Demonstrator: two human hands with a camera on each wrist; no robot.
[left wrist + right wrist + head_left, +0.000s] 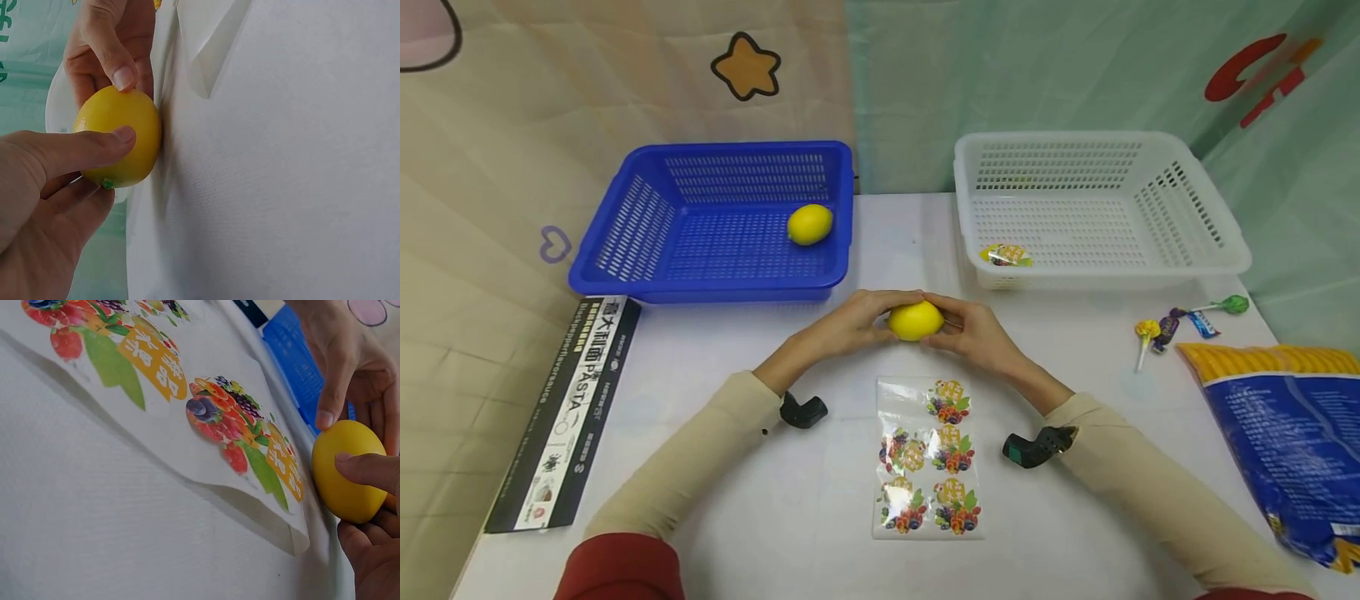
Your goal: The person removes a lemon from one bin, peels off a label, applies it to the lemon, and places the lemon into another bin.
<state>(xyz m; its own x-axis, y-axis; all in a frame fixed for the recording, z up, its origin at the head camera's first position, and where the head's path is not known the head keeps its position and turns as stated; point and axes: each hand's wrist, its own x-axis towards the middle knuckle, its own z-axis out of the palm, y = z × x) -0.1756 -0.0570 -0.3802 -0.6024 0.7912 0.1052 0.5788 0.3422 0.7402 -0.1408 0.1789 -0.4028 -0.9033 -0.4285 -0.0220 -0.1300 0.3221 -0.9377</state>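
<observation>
Covered, cropped and too small to read

The lemon [915, 322] hides some fingertips of your left hand [47, 219] and right hand [378, 553]; each wrist view crops its own hand. Your blue bag [1292, 450] runs off the head view's right edge. The white basket [1112, 272] covers part of a stickered yellow item [1006, 253]. The finest print on your pasta box [567, 408] is illegible.
</observation>
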